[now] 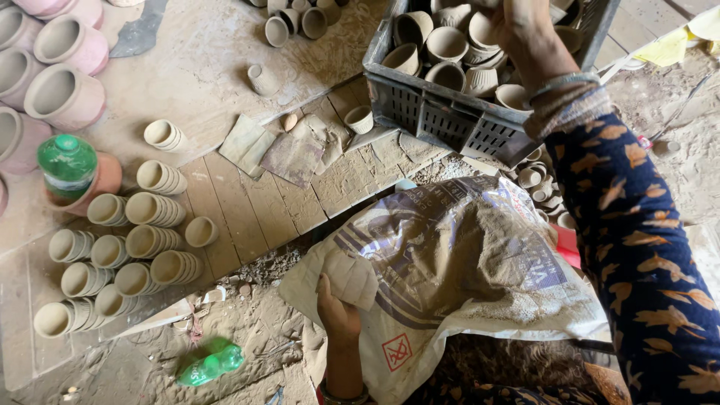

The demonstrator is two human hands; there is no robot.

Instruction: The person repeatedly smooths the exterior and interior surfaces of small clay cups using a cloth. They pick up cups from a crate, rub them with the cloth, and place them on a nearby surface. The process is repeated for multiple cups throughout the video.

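Right hand (pixel 525 30) reached into grey crate (pixel 435 105) among clay cups (pixel 446 43), grip hidden; left hand (pixel 337 311) pinched folded cloth (pixel 349 277), well apart.

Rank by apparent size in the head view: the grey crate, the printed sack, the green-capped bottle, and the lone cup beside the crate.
1. Printed sack, though it lies nearest the camera.
2. Grey crate.
3. Green-capped bottle.
4. Lone cup.

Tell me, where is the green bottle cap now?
The green bottle cap is at the left edge of the head view, beside the pink clay pots and above the stacked small clay cups.
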